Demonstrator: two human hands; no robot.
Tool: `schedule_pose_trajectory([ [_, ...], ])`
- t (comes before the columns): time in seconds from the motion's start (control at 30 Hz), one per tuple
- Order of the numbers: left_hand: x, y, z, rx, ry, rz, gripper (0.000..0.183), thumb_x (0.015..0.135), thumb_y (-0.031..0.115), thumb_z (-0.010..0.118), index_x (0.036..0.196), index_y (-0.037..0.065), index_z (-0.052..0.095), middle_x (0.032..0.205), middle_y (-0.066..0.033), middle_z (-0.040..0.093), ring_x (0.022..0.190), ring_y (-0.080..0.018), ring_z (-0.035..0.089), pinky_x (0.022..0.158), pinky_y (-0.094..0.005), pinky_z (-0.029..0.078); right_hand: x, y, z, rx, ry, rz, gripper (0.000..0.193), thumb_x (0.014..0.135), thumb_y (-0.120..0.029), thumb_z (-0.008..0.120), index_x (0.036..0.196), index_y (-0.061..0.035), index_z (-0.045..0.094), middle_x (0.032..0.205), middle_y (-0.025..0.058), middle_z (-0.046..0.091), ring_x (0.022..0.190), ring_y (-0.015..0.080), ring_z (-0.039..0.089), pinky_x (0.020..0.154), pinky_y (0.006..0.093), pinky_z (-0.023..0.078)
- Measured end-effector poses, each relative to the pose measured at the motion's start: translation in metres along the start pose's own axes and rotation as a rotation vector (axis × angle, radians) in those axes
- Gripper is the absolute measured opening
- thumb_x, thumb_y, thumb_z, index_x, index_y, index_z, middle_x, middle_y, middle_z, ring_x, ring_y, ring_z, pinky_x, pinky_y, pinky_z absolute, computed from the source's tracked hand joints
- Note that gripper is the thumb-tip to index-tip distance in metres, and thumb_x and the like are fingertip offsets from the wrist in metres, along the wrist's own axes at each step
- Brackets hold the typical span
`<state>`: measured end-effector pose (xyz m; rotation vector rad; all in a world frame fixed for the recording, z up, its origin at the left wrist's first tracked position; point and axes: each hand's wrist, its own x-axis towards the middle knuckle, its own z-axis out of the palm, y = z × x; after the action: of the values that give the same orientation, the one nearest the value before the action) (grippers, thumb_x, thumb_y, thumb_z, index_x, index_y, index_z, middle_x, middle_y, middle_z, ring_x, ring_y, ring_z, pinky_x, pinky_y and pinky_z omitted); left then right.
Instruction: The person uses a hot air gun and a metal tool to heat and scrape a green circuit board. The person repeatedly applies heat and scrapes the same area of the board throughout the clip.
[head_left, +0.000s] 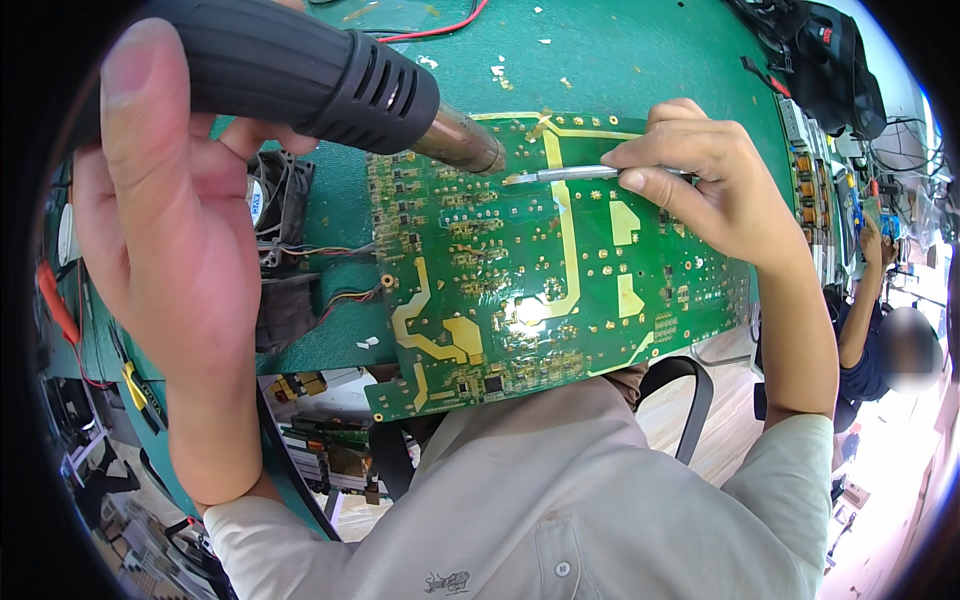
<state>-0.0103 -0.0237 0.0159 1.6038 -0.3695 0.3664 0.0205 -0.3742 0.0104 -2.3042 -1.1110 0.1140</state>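
Note:
A black hot-air gun (310, 85) is held in my left hand (175, 235), its fingers curled behind the handle and the thumb pointing up. The metal nozzle (465, 145) angles down to the right, over the upper part of a large green circuit board (500, 265). In my right hand (705, 170) a slim silver tool (590, 173) is pinched between thumb and fingers. Its narrow flat tip points left and sits just below the nozzle's mouth, at the board's surface. Whether the tip touches a part cannot be made out. The board lies solder side up, tilted toward my body.
Black cooling fans (283, 200) with wires stand left of the board on the green mat (590, 55). White scraps and a red cable lie beyond it. Yellow-handled cutters (135, 385) are at far left, a black bag (820, 60) at upper right. Another person (870, 350) works at right.

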Motion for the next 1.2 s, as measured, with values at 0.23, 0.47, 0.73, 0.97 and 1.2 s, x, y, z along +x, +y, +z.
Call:
schedule_pose_trajectory([
  [0.23, 0.001, -0.009, -0.007, 0.041, 0.069, -0.019, 0.063, 0.116, 0.044, 0.040, 0.146, -0.012, 0.045, 0.128, -0.0258, 0.068, 0.106, -0.0224, 0.067, 0.100, -0.0378, 0.053, -0.003, 0.004, 0.002, 0.011, -0.004, 0.021, 0.015, 0.096, -0.014, 0.073, 0.099, -0.0006, 0.078, 0.093, 0.0127, 0.078, 0.076, 0.0277, 0.064, 0.081, 0.0395, 0.050],
  [0.47, -0.004, -0.014, -0.014, 0.024, 0.093, -0.029, 0.063, 0.116, 0.044, 0.039, 0.146, -0.012, 0.045, 0.129, -0.0259, 0.068, 0.103, -0.0215, 0.067, 0.098, -0.0381, 0.053, -0.003, 0.006, 0.003, 0.009, 0.003, 0.034, 0.015, 0.096, -0.015, 0.073, 0.100, -0.0013, 0.078, 0.092, 0.0132, 0.077, 0.077, 0.0283, 0.064, 0.082, 0.0399, 0.050],
  [0.73, -0.001, -0.013, -0.014, 0.044, 0.052, -0.016, 0.063, 0.116, 0.043, 0.039, 0.145, -0.013, 0.046, 0.128, -0.0247, 0.069, 0.097, -0.0196, 0.066, 0.095, -0.0363, 0.053, -0.005, -0.002, 0.003, -0.081, 0.005, 0.089, 0.017, 0.097, -0.017, 0.073, 0.101, -0.0020, 0.078, 0.085, 0.0134, 0.073, 0.077, 0.0314, 0.064, 0.080, 0.0405, 0.049],
  [0.97, -0.001, -0.014, -0.015, 0.009, 0.048, -0.011, 0.062, 0.116, 0.042, 0.038, 0.145, -0.013, 0.046, 0.126, -0.0249, 0.070, 0.094, -0.0201, 0.067, 0.095, -0.0361, 0.052, -0.006, -0.005, -0.005, -0.150, 0.055, 0.080, 0.017, 0.094, -0.017, 0.076, 0.102, -0.0022, 0.079, 0.082, 0.0119, 0.072, 0.074, 0.0289, 0.063, 0.078, 0.0391, 0.047],
  [1.2, -0.001, -0.015, -0.013, 0.043, 0.087, 0.006, 0.058, 0.116, 0.040, 0.038, 0.140, -0.012, 0.052, 0.124, -0.0238, 0.071, 0.093, -0.0174, 0.064, 0.094, -0.0354, 0.053, 0.009, -0.022, -0.033, -0.171, 0.033, 0.019, 0.012, 0.083, -0.007, 0.078, 0.093, -0.0012, 0.074, 0.069, 0.0059, 0.056, 0.068, 0.0209, 0.050, 0.070, 0.0351, 0.038],
])
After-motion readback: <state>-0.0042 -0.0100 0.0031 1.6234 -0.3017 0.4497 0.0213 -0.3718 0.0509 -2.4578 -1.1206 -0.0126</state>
